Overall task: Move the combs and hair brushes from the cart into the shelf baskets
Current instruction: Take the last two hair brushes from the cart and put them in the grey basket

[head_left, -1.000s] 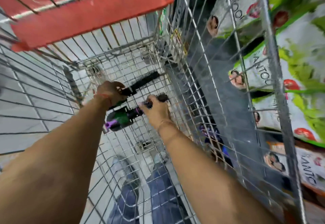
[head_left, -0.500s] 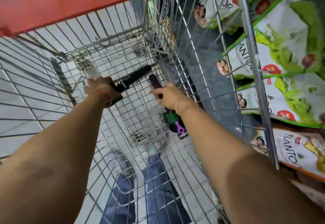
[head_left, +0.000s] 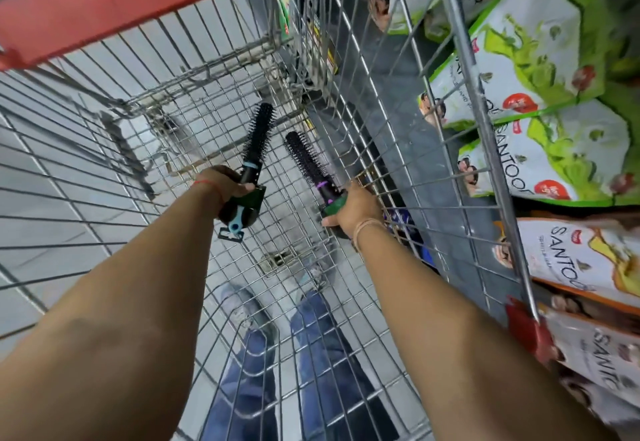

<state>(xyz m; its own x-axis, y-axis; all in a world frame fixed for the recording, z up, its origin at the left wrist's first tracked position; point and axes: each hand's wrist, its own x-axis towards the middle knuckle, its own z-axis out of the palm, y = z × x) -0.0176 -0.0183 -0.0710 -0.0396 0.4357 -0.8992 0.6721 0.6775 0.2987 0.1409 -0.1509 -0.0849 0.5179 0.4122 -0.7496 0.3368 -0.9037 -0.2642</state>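
Reaching deep into the wire cart (head_left: 349,101), both arms are working at pick-up stage; judged step: brushes are being taken out, none is going into a shelf basket yet, and no basket is showing in view.

Landmark = cart floor grid.

L side: left hand (head_left: 225,186) is closing round the handle of a round brush w/ blue trim (head_left: 258,135). Fingers (head_left: 247,187) are wrapping the grip just below the blue collar; bristle head is sticking up and away past the knuckles, clear of the grid. Handle butt and a dark card tag are hanging out below the palm, toward the wearer.

R side: right hand (head_left: 353,206) is clenching the handle of a round brush w/ purple trim (head_left: 306,160). Green tag is bunching under the thumb side; purple collar is sitting just beyond the fingertips; bristle head is angling up-left, near the first brush's head but apart from it. Hand is riding close to the cart's right wall.

No other combs or brushes are showing on the grid, though the arms are hiding part of it. Soap packs (head_left: 526,42) are stacking outside the right wall.

Next move, est.: lifting both brushes up over the rim w/o snagging bristles or tags on the wire, then locating the baskets.
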